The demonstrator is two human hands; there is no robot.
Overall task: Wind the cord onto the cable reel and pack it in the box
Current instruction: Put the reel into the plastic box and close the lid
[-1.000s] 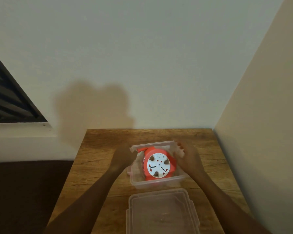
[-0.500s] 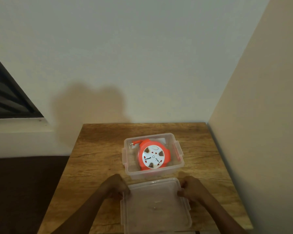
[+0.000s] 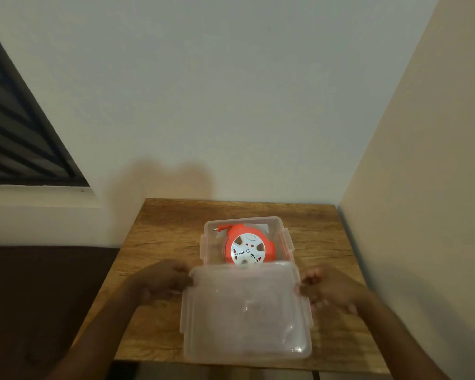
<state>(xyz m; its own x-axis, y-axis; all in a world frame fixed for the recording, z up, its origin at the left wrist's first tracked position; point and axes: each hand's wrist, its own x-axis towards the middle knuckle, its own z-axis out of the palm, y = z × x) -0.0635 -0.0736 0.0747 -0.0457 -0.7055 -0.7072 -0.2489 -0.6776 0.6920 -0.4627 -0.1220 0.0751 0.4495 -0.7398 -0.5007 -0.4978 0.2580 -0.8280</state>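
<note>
An orange cable reel with a white socket face lies inside a clear plastic box in the middle of the wooden table. Its plug tip pokes toward the box's far left corner. A clear lid is raised above the table in front of the box, its far edge overlapping the box's near rim. My left hand grips the lid's left side and my right hand grips its right side.
The table stands in a corner, with a white wall behind and a beige wall close on the right. A dark floor or seat lies to the left, and a dark window sits at upper left.
Both hands left the box's sides, came back to the lid near the front edge, took hold of it and lifted it toward the box. The reel stayed in the box.
</note>
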